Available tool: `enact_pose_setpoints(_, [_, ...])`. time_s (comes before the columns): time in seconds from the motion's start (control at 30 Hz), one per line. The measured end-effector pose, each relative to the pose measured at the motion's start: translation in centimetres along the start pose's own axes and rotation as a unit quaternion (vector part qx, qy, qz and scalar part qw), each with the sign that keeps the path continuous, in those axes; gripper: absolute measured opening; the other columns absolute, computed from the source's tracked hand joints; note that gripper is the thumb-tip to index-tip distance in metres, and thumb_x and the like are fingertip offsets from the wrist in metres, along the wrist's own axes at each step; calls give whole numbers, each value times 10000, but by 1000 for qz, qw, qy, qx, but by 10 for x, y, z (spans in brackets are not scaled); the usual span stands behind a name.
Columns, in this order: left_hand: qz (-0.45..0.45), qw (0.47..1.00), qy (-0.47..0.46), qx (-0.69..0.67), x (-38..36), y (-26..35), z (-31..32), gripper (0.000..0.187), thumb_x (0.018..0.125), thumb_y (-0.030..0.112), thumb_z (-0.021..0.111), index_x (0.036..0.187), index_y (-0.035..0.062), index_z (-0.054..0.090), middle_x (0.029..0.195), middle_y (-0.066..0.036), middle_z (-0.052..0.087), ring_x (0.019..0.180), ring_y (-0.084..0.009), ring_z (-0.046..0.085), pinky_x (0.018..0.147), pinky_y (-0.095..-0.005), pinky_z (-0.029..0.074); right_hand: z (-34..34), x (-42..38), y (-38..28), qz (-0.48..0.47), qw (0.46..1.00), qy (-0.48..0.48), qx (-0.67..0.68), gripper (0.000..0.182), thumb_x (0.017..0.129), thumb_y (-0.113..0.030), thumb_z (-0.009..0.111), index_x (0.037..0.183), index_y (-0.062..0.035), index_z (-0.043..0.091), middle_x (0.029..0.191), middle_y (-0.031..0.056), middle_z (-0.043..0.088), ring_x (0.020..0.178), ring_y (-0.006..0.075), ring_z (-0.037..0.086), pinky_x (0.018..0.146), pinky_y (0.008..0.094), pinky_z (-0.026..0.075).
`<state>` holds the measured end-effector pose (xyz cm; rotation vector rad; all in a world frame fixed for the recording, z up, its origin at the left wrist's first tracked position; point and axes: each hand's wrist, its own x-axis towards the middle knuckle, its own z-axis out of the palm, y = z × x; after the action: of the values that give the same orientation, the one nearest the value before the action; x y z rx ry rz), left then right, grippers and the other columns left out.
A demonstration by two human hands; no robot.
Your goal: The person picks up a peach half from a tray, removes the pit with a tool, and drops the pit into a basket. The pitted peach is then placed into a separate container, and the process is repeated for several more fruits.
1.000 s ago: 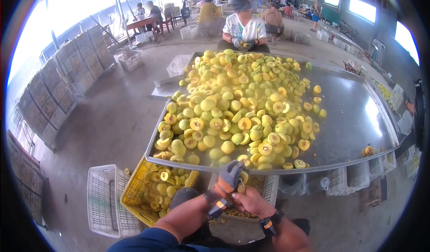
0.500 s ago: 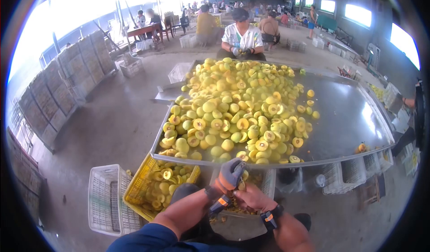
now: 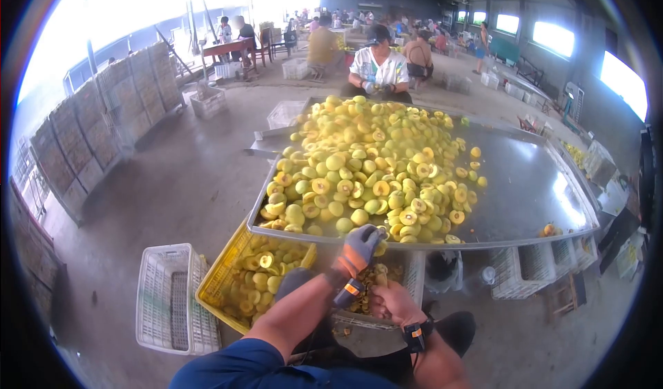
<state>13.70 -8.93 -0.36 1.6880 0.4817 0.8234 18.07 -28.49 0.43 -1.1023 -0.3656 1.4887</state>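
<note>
My left hand [image 3: 360,247], in a grey and orange glove, is at the near edge of the metal table. Its fingers are closed on a yellow peach half [image 3: 380,248], which is partly covered by the glove. Lower and to the right, my bare right hand [image 3: 394,302] is in a fist over a crate [image 3: 414,278] holding brownish-yellow scraps. What the fist grips is hidden. Beyond my hands, a big heap of halved yellow peaches [image 3: 373,168] covers much of the metal table [image 3: 514,175]; some show their pits.
Left of my knees a tilted yellow crate [image 3: 222,268] holds more peach halves, beside a white crate [image 3: 166,296]. More white crates [image 3: 525,271] stand under the table's right side. Across the table sits a co-worker [image 3: 378,64]; other people work farther back.
My hands have moved apart: the right has dropped lower over the scrap crate, while the left has risen slightly toward the table edge. The head view has shifted a little.
</note>
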Motion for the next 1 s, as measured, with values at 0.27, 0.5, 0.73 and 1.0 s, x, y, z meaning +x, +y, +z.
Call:
enact_pose_setpoints(0.27, [0,998,67,19,9,-66,-82,321,1010,185,671,1291,31,688,1192,-209,738,1029,-340,728,878,-406,570,-48,29,61,29,972,177,-152,150,1008,-131,621,913,-108,507,708,-1,540,539,113,534,475,297,442])
enact_pose_setpoints(0.5, [-137,956,40,-257,-21,-35,-192,391,958,94,712,1333,-8,672,1156,-88,730,1013,-174,727,837,-346,639,-74,66,83,42,953,245,-175,192,968,-169,679,893,-23,580,697,51,575,523,194,576,476,397,471])
enact_pose_setpoints(0.73, [-181,974,66,123,-79,-83,-281,354,891,157,692,1224,63,766,914,-127,759,788,-183,712,709,-329,574,-97,95,91,58,913,275,-294,232,941,-171,707,907,46,632,718,101,634,530,230,635,493,411,504])
enact_pose_setpoints(1.0, [-114,893,137,413,-138,-119,-302,440,835,284,802,1240,121,743,1197,-162,727,1107,-360,687,969,-454,560,-87,83,101,53,910,254,-323,140,959,-121,658,904,-16,584,671,65,575,504,199,596,449,388,478])
